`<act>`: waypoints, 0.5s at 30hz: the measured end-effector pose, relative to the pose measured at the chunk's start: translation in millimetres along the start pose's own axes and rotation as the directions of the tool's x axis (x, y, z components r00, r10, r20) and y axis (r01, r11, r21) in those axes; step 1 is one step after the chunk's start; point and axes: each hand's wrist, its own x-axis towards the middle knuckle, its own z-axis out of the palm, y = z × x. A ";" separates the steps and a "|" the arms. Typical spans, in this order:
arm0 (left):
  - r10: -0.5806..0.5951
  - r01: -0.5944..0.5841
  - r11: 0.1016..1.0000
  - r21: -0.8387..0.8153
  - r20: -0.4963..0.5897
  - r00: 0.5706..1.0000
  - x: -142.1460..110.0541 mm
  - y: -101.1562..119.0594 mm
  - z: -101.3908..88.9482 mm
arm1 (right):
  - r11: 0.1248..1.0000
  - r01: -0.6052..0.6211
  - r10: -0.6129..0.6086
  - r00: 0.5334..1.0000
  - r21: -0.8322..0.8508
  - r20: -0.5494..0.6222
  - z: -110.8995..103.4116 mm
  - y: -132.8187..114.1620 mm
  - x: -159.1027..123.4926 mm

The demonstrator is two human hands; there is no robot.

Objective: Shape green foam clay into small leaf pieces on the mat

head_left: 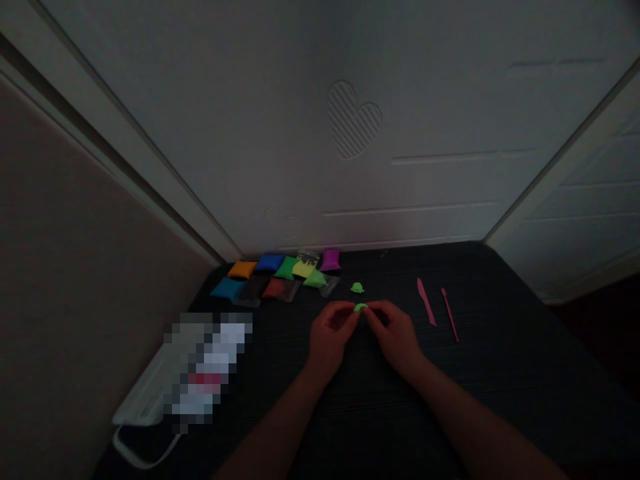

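A small piece of bright green modelling clay (361, 307) is pinched between the fingertips of both hands, just above the dark table. My left hand (332, 333) closes on its left side, thumb and forefinger pressed to it. From the right, my right hand (395, 333) grips the same piece in a similar pinch. Part of the clay is hidden by the fingers. Just beyond the fingertips lies a second small lump of green clay (357, 287), with a little bit sticking out at its lower right. Neither hand touches that lump.
Coloured clay packets, among them an orange packet (243, 269) and a purple packet (331, 259), line the table's (500, 373) back left. A pink plastic knife (426, 302) and a thin pink stick tool (450, 315) lie right. A partly blurred pouch (145, 393) with a strap lies left.
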 end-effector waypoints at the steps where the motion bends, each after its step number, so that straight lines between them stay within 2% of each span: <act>1: -0.001 0.001 1.000 -0.016 0.007 1.000 0.3 -0.1 -0.1 | 1.000 0.002 -0.002 1.000 -0.002 0.001 -0.1 -0.2 -0.3; 7: -0.040 0.043 0.998 -0.050 0.058 0.998 5.6 -1.6 -4.5 | 0.998 -0.003 0.000 0.999 0.058 0.047 -3.4 -1.3 0.2; 12: -0.056 0.049 0.986 -0.161 -0.040 0.998 11.0 -6.5 -7.2 | 0.962 -0.137 0.149 0.988 0.237 -0.034 -8.3 0.7 4.5; 15: -0.063 0.056 0.981 -0.184 -0.029 0.998 11.7 -8.0 -7.0 | 0.941 -0.167 0.191 0.980 0.295 -0.055 -9.8 2.2 6.9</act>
